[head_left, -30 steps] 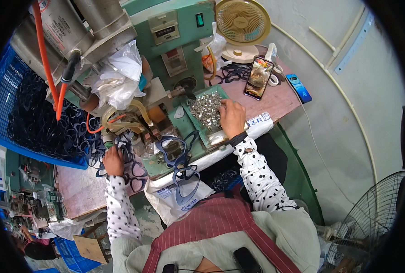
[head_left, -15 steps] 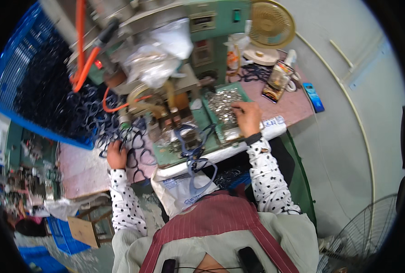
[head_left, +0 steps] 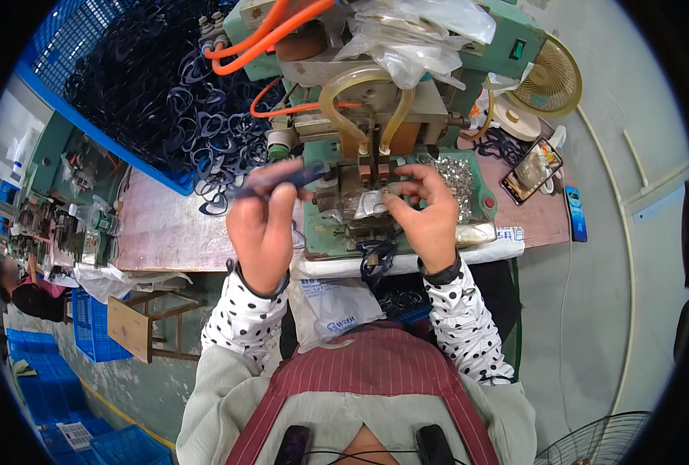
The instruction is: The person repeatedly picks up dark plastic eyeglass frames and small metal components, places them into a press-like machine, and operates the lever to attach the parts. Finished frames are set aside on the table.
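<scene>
My left hand is raised just left of the machine's jaws, its fingers closed on a dark blue glasses frame that is blurred by motion. My right hand reaches in from the right, thumb and forefinger pinched together at the jaws; anything between them is too small to make out. The bench machine has two copper-coloured tips above a metal fixture. Another dark frame hangs at the machine's front edge. Behind my right hand, small shiny metal parts lie on a green tray.
A blue crate heaped with dark frames stands at the back left, some spilling onto the pink tabletop. Orange hoses loop over the machine. Two phones and a small fan sit at the right.
My left hand has come from the loose frames to the machine, carrying a glasses frame. My right hand has moved left from the metal parts to the jaws. The view has shifted.
</scene>
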